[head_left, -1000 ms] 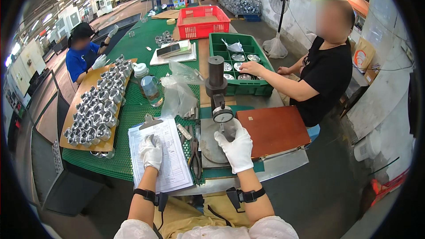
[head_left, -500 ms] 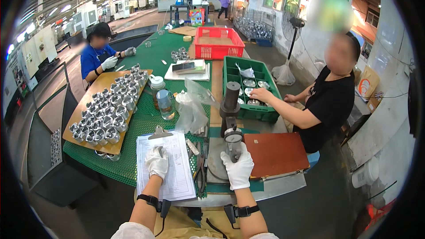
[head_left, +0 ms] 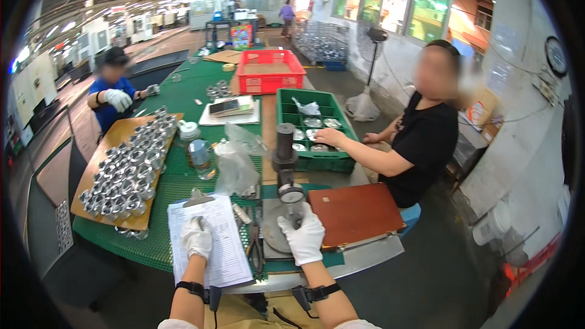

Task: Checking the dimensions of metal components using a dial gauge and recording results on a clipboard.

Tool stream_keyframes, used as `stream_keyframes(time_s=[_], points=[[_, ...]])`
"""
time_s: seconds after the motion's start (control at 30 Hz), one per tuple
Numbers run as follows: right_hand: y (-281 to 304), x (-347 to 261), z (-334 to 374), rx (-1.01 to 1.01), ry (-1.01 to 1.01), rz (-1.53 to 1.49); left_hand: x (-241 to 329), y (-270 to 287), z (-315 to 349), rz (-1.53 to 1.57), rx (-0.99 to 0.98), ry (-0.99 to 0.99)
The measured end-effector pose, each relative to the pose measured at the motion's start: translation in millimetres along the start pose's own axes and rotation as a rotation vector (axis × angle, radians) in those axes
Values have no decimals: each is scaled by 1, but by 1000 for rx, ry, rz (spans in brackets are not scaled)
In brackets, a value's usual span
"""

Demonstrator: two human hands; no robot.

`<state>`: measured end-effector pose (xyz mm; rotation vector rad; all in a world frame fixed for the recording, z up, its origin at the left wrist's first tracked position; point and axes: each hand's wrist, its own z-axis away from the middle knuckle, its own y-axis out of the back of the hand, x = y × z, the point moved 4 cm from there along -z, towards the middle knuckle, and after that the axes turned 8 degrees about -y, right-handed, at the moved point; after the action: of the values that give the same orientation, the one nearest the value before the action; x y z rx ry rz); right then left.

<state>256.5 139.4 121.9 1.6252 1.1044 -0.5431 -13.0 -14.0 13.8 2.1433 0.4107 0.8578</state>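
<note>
My left hand, in a white glove, rests with curled fingers on a printed form held by a clipboard. Whatever is inside those fingers, if anything, is hidden. My right hand, also gloved, has thumb and fingers around a small silvery metal part, partly covered by the glove. This part sits on the round base of a gauge stand, below its dial gauge. Pliers lie between the clipboard and the stand.
A board of metal parts stands at left, beside bottles and plastic bags. Right of the stand lies a red-brown case. A co-worker reaches into a green divided crate; another, in blue, sits far left. Behind is a red crate.
The view has turned right, so the bench appears further left. My hands keep their places on the form and at the gauge. The co-worker in blue has raised a gloved hand.
</note>
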Motion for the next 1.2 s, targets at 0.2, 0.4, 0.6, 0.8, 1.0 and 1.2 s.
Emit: stream_keyframes(time_s=[0.2,0.4,0.6,0.8,1.0,1.2], points=[[-9,14,0,64,37,101,1,2,1,-36,102,-59],[-6,16,0,80,37,122,-1,-2,1,-5,84,-37],[-6,16,2,118,72,121,1,2,1,-29,78,-14],[-6,17,3,118,67,130,2,3,2,-36,56,-16],[-10,15,3,77,48,145,-6,0,3,-62,73,-3],[-8,18,0,89,65,142,4,2,-3,-76,14,-41]])
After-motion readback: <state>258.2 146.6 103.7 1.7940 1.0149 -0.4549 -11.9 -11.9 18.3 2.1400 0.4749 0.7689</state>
